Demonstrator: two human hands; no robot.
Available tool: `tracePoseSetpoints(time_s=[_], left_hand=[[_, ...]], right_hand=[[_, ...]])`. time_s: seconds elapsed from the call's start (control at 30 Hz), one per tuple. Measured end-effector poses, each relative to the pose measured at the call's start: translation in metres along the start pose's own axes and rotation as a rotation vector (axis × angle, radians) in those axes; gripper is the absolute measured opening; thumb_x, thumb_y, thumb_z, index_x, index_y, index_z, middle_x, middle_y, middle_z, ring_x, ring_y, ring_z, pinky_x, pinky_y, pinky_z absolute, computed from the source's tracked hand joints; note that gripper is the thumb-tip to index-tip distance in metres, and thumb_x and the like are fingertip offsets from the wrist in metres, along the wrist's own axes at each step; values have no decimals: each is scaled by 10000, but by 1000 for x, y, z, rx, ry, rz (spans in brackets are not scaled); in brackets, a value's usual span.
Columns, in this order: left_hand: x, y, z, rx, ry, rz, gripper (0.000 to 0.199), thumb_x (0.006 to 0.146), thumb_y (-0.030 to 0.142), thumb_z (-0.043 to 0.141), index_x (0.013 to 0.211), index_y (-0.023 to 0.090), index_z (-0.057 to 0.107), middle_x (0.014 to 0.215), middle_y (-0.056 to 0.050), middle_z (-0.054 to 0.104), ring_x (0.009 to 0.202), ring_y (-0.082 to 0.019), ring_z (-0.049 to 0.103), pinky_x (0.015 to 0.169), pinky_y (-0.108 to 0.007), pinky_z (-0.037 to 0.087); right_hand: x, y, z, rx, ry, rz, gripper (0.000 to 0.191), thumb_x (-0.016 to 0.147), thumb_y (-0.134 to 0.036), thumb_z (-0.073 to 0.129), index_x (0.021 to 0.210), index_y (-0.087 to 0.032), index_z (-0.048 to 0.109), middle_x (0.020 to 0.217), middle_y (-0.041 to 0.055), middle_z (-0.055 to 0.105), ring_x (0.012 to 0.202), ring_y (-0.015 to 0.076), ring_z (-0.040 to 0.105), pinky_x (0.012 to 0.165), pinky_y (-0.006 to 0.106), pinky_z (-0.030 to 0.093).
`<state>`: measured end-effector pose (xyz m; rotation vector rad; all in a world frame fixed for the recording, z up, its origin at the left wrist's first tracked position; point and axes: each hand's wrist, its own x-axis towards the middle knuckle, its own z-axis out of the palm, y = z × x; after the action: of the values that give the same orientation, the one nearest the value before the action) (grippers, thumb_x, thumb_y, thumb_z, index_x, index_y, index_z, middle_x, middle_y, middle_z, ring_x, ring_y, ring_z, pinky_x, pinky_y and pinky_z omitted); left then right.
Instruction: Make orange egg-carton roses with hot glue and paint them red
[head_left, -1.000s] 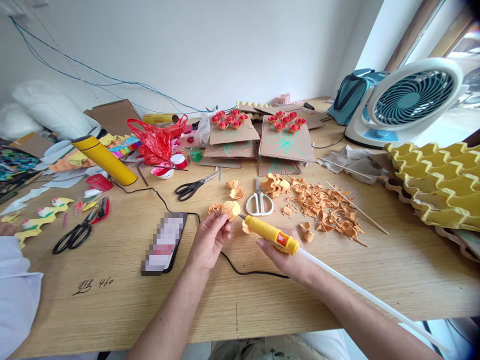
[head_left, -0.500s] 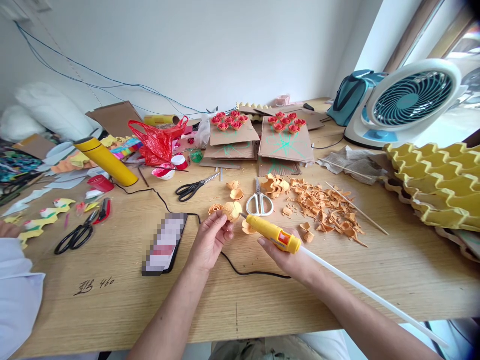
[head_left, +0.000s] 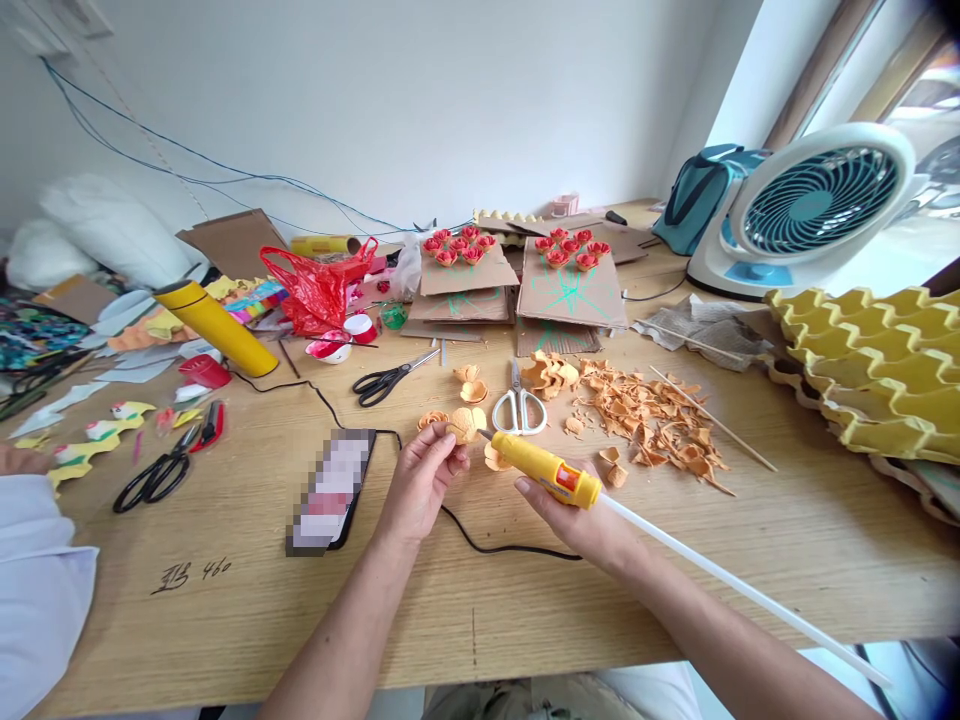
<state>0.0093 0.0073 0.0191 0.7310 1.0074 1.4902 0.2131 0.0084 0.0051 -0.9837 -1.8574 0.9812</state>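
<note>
Between the thumb and fingers of my left hand (head_left: 426,470) is an orange egg-carton cup (head_left: 466,424), cut like a flower. My right hand (head_left: 574,520) grips a yellow hot glue gun (head_left: 546,468), its nozzle close to the cup's right side; whether they touch I cannot tell. A long white glue stick (head_left: 720,570) sticks out of the gun's back. Just beyond my left hand lies a rolled orange carton flower (head_left: 433,420). Other orange cups (head_left: 472,388) rest near it, one partly behind the gun's nozzle. White-handled scissors (head_left: 519,410) lie past the gun.
Orange carton scraps (head_left: 652,410) and a wooden stick (head_left: 712,418) lie to the right, before yellow egg trays (head_left: 862,370) and a fan (head_left: 817,210). Red flowers stand on cardboard (head_left: 570,290) at the back. A phone (head_left: 334,490) and black scissors (head_left: 154,475) are left, near another person's sleeve (head_left: 45,590).
The view has shifted very slightly. My two hands keep the cup and the glue gun almost in the same place, with the nozzle still near the cup.
</note>
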Motion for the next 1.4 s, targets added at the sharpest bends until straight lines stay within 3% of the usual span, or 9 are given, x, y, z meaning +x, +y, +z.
tracePoseSetpoints(time_s=[0.37, 0.83, 1.17, 1.4], left_hand=[[-2, -6, -7, 332, -45, 191, 245, 841, 401, 783, 835, 172, 698, 718, 9, 619, 681, -104, 562, 640, -208, 472], [-2, 0, 0, 219, 36, 137, 247, 746, 363, 837, 819, 167, 704, 689, 10, 624, 638, -110, 566, 597, -223, 476], [-2, -3, -4, 307, -1, 159, 233, 792, 375, 805, 790, 166, 701, 686, 11, 608, 640, -106, 563, 598, -216, 475], [-1, 1, -1, 115, 28, 82, 280, 717, 349, 852, 859, 158, 703, 730, 20, 608, 648, -97, 543, 606, -225, 496]], right_hand=[[1, -3, 1, -43, 12, -82, 371, 934, -364, 551, 638, -233, 370, 540, -44, 405, 489, 112, 376, 494, 288, 298], [0, -1, -1, -47, 33, -19, 379, 943, -406, 544, 638, -230, 405, 545, -49, 409, 489, 104, 380, 485, 276, 304], [1, 1, 1, -64, 24, -59, 382, 946, -398, 546, 642, -234, 382, 545, -43, 418, 495, 116, 403, 506, 286, 311], [1, 0, 0, -68, 26, -56, 395, 954, -410, 545, 634, -235, 391, 534, -42, 423, 486, 114, 395, 486, 289, 310]])
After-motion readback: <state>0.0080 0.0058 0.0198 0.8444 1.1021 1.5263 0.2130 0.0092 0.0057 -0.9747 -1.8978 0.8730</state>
